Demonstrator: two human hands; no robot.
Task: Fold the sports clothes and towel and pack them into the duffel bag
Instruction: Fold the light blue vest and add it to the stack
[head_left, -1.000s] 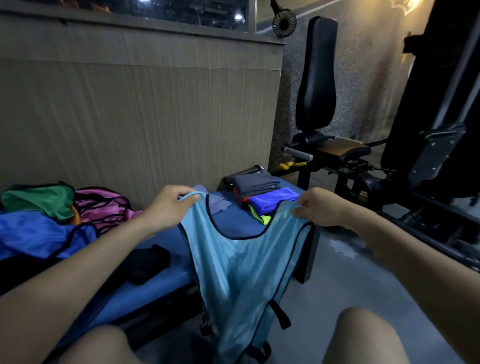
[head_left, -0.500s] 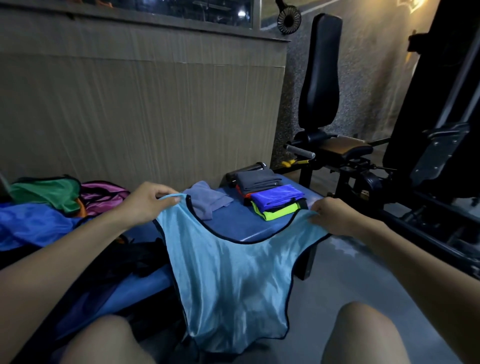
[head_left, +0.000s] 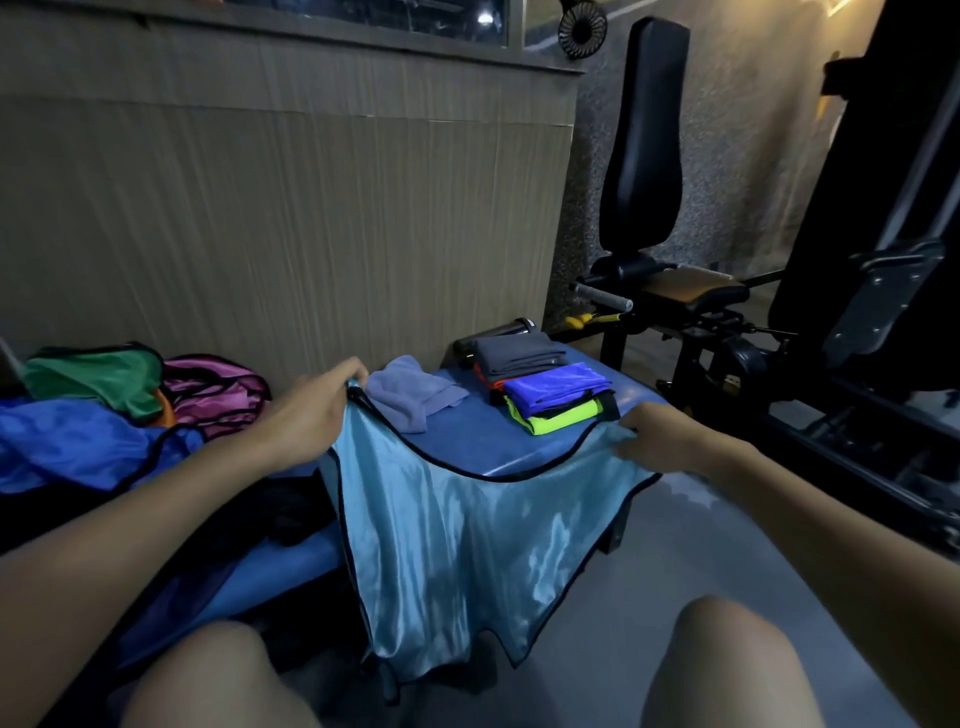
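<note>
Your left hand (head_left: 311, 415) and right hand (head_left: 657, 439) each pinch a shoulder strap of the light blue bib (head_left: 457, 545), stretching it wide so it hangs flat off the near edge of the blue table (head_left: 483, 441), probably to lay it down smooth for folding. Beyond the bib, the towel (head_left: 410, 389) lies crumpled; right of it sits the folded stack (head_left: 545, 384). Left of the bib, unfolded clothes (head_left: 104, 410) wait. No duffel bag can be made out.

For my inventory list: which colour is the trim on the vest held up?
Black trim on the light blue vest, head view.
</note>
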